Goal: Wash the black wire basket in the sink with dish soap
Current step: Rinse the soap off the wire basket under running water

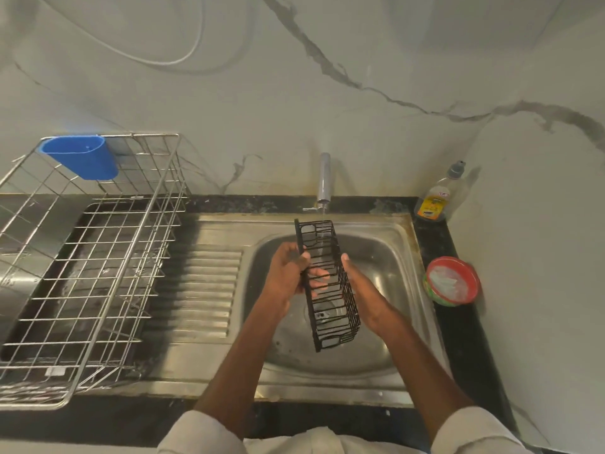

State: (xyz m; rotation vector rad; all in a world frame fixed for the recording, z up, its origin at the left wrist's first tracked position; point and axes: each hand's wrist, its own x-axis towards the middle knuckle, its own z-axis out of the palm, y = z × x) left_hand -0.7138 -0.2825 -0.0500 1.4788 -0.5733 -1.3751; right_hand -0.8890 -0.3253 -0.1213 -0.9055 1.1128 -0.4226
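Hands hold a long, narrow black wire basket (327,283) over the bowl of a stainless steel sink (376,322). The basket runs lengthwise away from the person, its far end just under the chrome tap (324,181), where a thin stream of water falls into it. The left hand (288,270) grips the basket's left long side, thumb curled over the rim and fingers showing through the wires inside. The right hand (363,290) lies against the right long side with its thumb pointing up beside the rim; its fingers are hidden behind the basket, so whether they curl round the wire cannot be told.

At the sink's back right corner, on the dark counter, stands a clear dish soap bottle (440,196) with a grey cap and a yellow label; the writing is too blurred to read. Nearer, on the right, sits a red-rimmed bowl (453,281). Left of the sink's ribbed drainboard sits a metal dish rack (82,267) with a blue plastic cup (80,155) hooked on its back rim.
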